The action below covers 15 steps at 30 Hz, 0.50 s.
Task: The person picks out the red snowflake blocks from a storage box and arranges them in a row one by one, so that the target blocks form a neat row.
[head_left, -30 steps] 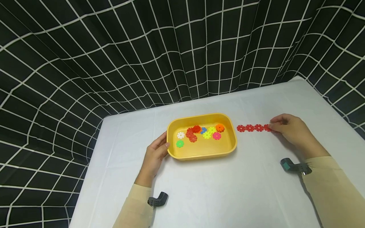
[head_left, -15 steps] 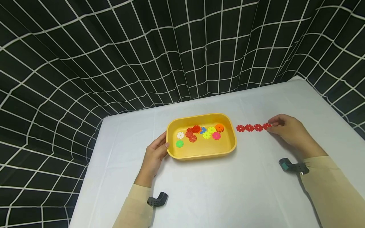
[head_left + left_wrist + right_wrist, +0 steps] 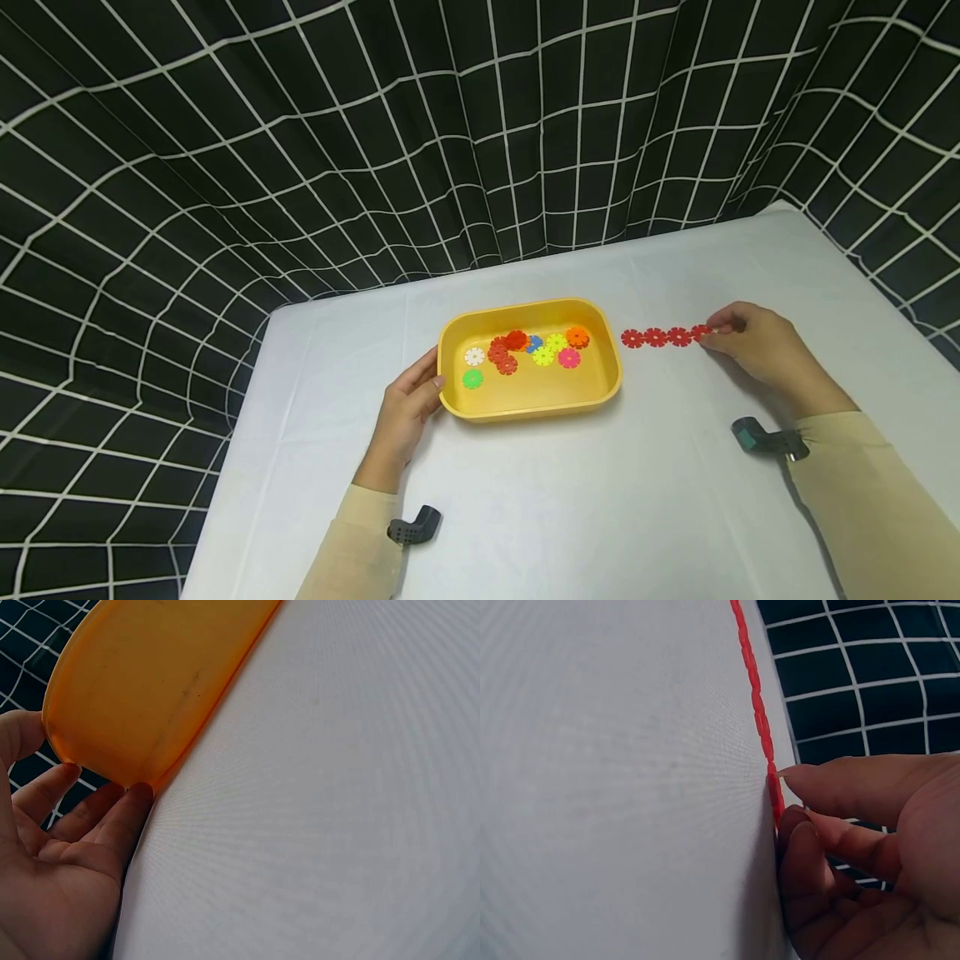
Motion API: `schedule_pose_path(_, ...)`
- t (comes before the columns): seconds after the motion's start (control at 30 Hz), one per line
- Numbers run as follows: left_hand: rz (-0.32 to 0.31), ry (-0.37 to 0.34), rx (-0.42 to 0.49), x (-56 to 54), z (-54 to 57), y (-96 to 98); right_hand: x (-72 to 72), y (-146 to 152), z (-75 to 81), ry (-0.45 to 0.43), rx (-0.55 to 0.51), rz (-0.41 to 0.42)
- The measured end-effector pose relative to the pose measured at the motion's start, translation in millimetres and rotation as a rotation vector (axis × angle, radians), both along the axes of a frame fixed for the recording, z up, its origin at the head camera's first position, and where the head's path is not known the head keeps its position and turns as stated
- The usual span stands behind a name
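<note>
At the right of the head view, several red notched plastic discs lie in a row [image 3: 656, 337] on the white cloth. My right hand [image 3: 761, 346] pinches the disc at the row's right end [image 3: 701, 332], which sits slightly higher than its neighbours and overlaps the one beside it. In the right wrist view, the thumb and curled fingers [image 3: 802, 825] meet at that red disc [image 3: 775, 791], and the row runs on edge-on beyond it. A yellow plastic tray [image 3: 540, 402] stands at the centre. My left hand [image 3: 405, 412] grips its left end, thumb at the rim, fingertips against the outer wall [image 3: 142, 697].
Inside the tray lie loose discs: white [image 3: 474, 357], green [image 3: 472, 379], orange [image 3: 577, 337], pink [image 3: 569, 358], blue, yellow and several red ones. A black gridded curtain [image 3: 495, 125] hangs behind the white-covered table [image 3: 570, 500]. Dark camera mounts [image 3: 415, 527] stick out from both wrists.
My right hand has shifted slightly left, and the end disc shows more fully, tilted up a little against the row. The left hand and tray have stayed put.
</note>
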<state>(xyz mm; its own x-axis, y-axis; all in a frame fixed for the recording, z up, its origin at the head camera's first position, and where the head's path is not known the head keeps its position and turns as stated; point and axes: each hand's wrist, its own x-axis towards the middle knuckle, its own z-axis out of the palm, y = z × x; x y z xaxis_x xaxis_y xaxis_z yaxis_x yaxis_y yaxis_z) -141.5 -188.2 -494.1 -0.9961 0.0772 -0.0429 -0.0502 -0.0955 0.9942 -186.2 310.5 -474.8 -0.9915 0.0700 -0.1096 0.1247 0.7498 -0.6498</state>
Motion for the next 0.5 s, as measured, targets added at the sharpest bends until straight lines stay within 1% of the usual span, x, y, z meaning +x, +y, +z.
schedule_pose_path(0.2,0.000,-0.003,0.001,0.0,0.3,0.3,0.9,-1.1,0.5,-0.001,-0.003,-0.007)
schedule_pose_path(0.5,0.000,-0.012,-0.008,0.6,1.9,0.7,0.5,-2.0,1.0,-0.008,0.020,-0.020)
